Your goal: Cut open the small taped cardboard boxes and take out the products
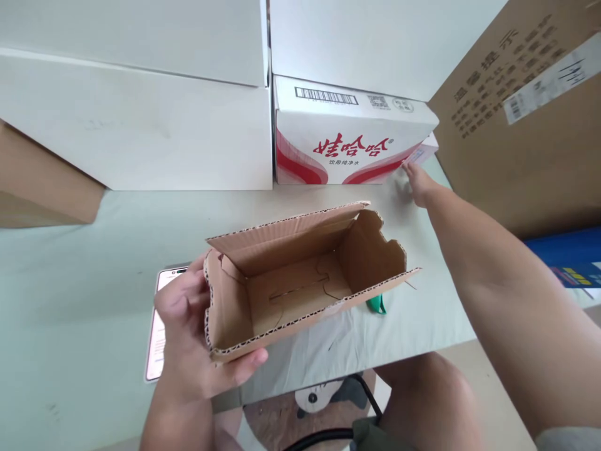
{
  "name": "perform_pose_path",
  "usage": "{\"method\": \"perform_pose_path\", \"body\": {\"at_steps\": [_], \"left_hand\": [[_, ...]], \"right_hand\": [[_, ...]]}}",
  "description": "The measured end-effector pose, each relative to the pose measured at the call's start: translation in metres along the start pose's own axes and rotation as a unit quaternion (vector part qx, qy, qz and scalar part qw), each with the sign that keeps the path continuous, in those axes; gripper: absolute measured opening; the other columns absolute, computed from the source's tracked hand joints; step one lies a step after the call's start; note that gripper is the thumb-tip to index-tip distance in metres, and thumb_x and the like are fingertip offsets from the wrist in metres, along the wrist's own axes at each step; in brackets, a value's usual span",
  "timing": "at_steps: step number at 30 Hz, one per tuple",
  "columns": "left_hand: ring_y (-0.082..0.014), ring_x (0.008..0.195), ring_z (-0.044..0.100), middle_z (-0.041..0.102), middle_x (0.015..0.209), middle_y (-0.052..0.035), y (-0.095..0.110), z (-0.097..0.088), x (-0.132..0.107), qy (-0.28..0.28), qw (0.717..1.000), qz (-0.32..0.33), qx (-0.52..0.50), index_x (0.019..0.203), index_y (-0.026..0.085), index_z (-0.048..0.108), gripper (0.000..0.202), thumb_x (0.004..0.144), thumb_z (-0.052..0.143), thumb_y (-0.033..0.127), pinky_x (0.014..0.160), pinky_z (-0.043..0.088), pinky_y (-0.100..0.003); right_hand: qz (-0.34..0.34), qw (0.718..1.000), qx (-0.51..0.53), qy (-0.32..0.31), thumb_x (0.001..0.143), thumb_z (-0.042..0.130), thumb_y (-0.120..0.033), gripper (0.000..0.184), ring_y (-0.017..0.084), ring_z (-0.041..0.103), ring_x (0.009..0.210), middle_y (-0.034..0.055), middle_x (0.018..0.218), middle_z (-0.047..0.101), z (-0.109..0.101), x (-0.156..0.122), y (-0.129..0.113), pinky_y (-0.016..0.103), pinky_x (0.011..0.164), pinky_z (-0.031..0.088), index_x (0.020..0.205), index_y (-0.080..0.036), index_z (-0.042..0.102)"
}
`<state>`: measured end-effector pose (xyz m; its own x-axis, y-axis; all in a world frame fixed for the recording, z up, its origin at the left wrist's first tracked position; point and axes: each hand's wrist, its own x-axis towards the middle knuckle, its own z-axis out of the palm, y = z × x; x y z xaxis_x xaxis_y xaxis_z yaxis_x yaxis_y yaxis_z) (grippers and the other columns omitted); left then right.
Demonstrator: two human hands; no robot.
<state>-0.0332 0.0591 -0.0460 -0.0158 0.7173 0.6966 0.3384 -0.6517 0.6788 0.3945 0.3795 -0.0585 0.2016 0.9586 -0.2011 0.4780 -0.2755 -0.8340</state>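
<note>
1 head-worn camera looks forward and steeply down from above the near edge of the table (56, 269), close over the left hand (188, 335) and its open cardboard box (291, 294), facing stacked cartons (141, 125) at the far side.

You can read red 娃哈哈, with smaller 饮用纯净水 beneath, on the far white-and-red cardboard carton (347, 134), which has a barcode on top. The large brown cardboard box (530, 156) at right shows 温馨提示.
</note>
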Motion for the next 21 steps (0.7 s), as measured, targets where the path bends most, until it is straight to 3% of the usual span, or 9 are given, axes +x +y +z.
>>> {"method": "perform_pose_path", "body": {"at_steps": [4, 8, 10, 12, 14, 16, 18, 21], "left_hand": [[-0.0298, 0.122, 0.065, 0.055, 0.139, -0.0082, -0.001, 0.001, 0.004, -0.003, 0.999, 0.032, -0.013, 0.164, 0.038, 0.036, 0.121, 0.059, 0.095, 0.043, 0.087, 0.066, -0.049], [-0.0316, 0.130, 0.062, 0.057, 0.138, -0.0095, 0.001, 0.001, -0.007, 0.000, 1.000, 0.007, -0.001, 0.163, 0.038, 0.035, 0.116, 0.064, 0.095, 0.050, 0.098, 0.064, -0.051], [-0.0329, 0.134, 0.061, 0.059, 0.139, -0.0092, 0.003, -0.001, -0.014, -0.015, 0.999, -0.029, 0.006, 0.162, 0.042, 0.032, 0.113, 0.068, 0.092, 0.056, 0.101, 0.063, -0.053], [-0.0357, 0.139, 0.058, 0.056, 0.147, -0.0109, 0.007, -0.003, -0.020, -0.037, 0.995, -0.088, 0.006, 0.162, 0.044, 0.029, 0.108, 0.072, 0.088, 0.062, 0.100, 0.063, -0.053], [-0.0379, 0.143, 0.056, 0.052, 0.154, -0.0136, 0.011, -0.004, -0.022, -0.057, 0.987, -0.151, 0.000, 0.161, 0.040, 0.030, 0.103, 0.077, 0.084, 0.066, 0.099, 0.063, -0.052], [-0.0393, 0.146, 0.054, 0.050, 0.158, -0.0154, 0.014, -0.003, -0.022, -0.074, 0.979, -0.189, -0.017, 0.160, 0.036, 0.032, 0.099, 0.080, 0.081, 0.068, 0.102, 0.063, -0.052], [-0.0398, 0.150, 0.052, 0.049, 0.162, -0.0156, 0.016, -0.002, -0.022, -0.084, 0.974, -0.207, -0.046, 0.162, 0.035, 0.031, 0.097, 0.083, 0.077, 0.068, 0.106, 0.062, -0.053], [-0.0391, 0.153, 0.050, 0.045, 0.168, -0.0136, 0.015, -0.001, -0.024, -0.087, 0.968, -0.218, -0.087, 0.164, 0.038, 0.029, 0.093, 0.087, 0.073, 0.066, 0.108, 0.061, -0.053]], "right_hand": [[0.006, 1.000, -0.020, -0.001, 0.085, 0.052, -0.074, 0.062, 0.034, 0.026, 0.165, -0.0036, 0.167, 0.049, 0.002, -0.014, 0.002, 0.063, 0.135, 0.014, 0.133, -0.039, 0.067], [0.001, 1.000, -0.018, 0.000, 0.086, 0.051, -0.072, 0.060, 0.032, 0.026, 0.165, -0.0039, 0.170, 0.045, -0.007, -0.059, 0.007, 0.058, 0.136, 0.014, 0.134, -0.038, 0.066], [-0.038, 0.998, 0.004, -0.045, 0.083, 0.048, -0.081, 0.068, 0.029, 0.030, 0.164, -0.0050, 0.170, 0.044, -0.012, -0.095, 0.008, 0.054, 0.137, 0.018, 0.136, -0.040, 0.064], [-0.115, 0.981, 0.025, -0.154, 0.075, 0.054, -0.092, 0.086, 0.030, 0.032, 0.163, -0.0028, 0.170, 0.045, -0.014, -0.138, 0.008, 0.054, 0.137, 0.022, 0.143, -0.040, 0.059], [-0.203, 0.935, 0.029, -0.289, 0.065, 0.069, -0.093, 0.110, 0.034, 0.030, 0.164, 0.0010, 0.172, 0.041, -0.008, -0.180, 0.007, 0.058, 0.136, 0.023, 0.158, -0.040, 0.044], [-0.266, 0.894, 0.013, -0.361, 0.061, 0.082, -0.085, 0.132, 0.037, 0.025, 0.165, 0.0032, 0.177, 0.031, 0.004, -0.216, 0.006, 0.062, 0.134, 0.025, 0.169, -0.042, 0.020], [-0.308, 0.880, -0.009, -0.361, 0.060, 0.088, -0.078, 0.146, 0.039, 0.018, 0.167, 0.0049, 0.181, 0.017, 0.020, -0.239, 0.005, 0.064, 0.134, 0.024, 0.171, -0.041, 0.002], [-0.339, 0.891, -0.014, -0.301, 0.063, 0.087, -0.077, 0.150, 0.040, 0.014, 0.167, 0.0060, 0.181, 0.006, 0.035, -0.258, 0.000, 0.065, 0.135, 0.022, 0.170, -0.041, -0.011]]}}
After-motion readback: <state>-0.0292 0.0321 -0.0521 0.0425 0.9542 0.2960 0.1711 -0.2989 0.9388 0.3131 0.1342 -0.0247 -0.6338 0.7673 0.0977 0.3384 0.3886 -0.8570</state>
